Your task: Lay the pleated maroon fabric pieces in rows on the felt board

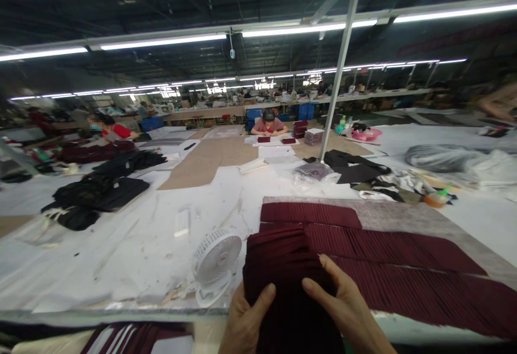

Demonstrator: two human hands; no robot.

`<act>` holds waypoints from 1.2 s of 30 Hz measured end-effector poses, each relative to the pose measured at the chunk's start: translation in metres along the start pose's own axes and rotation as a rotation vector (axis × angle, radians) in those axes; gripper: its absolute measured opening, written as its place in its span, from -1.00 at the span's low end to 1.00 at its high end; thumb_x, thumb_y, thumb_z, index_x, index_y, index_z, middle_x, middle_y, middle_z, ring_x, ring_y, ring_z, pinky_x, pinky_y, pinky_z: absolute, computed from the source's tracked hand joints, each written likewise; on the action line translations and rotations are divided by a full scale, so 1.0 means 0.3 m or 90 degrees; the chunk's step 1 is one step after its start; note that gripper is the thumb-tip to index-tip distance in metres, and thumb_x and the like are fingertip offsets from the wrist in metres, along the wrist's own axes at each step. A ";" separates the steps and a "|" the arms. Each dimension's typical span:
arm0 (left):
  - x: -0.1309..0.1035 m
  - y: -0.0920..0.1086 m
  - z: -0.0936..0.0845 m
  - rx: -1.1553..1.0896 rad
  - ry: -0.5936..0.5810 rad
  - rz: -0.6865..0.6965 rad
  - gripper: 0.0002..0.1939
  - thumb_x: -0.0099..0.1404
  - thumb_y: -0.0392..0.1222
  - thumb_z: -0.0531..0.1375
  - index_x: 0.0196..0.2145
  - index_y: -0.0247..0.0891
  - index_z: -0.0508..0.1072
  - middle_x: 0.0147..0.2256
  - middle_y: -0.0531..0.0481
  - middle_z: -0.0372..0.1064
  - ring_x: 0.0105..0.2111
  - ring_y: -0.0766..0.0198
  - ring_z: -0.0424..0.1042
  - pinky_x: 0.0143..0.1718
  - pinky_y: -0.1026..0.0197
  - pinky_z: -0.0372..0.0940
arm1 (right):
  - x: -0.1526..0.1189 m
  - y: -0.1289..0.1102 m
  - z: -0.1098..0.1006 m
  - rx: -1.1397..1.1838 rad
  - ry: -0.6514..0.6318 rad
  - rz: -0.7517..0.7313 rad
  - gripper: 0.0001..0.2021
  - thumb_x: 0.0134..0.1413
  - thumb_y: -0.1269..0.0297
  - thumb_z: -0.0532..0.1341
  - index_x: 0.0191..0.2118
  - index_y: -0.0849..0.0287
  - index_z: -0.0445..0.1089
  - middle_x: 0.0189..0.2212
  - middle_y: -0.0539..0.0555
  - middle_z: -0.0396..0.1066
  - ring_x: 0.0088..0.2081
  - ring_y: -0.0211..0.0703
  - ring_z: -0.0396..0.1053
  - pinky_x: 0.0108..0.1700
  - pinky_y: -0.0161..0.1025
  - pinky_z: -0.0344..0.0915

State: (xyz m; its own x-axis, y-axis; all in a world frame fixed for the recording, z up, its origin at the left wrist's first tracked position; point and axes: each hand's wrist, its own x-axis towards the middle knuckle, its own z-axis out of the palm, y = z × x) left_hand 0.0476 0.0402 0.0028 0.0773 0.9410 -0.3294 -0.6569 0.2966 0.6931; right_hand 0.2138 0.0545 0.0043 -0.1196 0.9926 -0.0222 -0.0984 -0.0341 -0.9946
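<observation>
Maroon pleated fabric pieces (388, 251) already lie spread in rows on our grey felt board (404, 215); our left hand (246, 316) and right hand (343, 305) both grasp the remaining dark maroon pleated stack (283, 268) at the table's near edge, beside a small white fan (216, 259).

- My left hand (245, 319) comes up from the bottom edge, palm inward, thumb stretched up and rightward on top, the other fingers hidden underneath.
- My right hand (346, 308) sits just beside it, thumb angled up and leftward, fingers curled under.
- Both hands are clamped, wrists low, close together.
</observation>
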 end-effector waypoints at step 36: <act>-0.007 0.022 -0.001 0.100 -0.019 0.026 -0.52 -0.01 -0.14 0.38 -0.09 -0.26 0.50 -0.30 -0.12 0.57 -0.16 -0.01 0.49 -0.06 0.02 0.34 | -0.016 -0.007 0.012 0.031 0.116 -0.087 -0.64 -0.08 0.10 0.37 -0.14 0.04 0.37 -0.18 0.06 0.47 -0.16 -0.07 0.42 -0.12 -0.22 0.37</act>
State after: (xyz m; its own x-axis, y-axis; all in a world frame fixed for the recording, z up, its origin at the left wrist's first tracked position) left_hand 0.0429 0.0401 0.0078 0.0765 0.9564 -0.2818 -0.5345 0.2779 0.7982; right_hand 0.2111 0.0495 0.0068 0.0784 0.9928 0.0901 -0.1489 0.1010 -0.9837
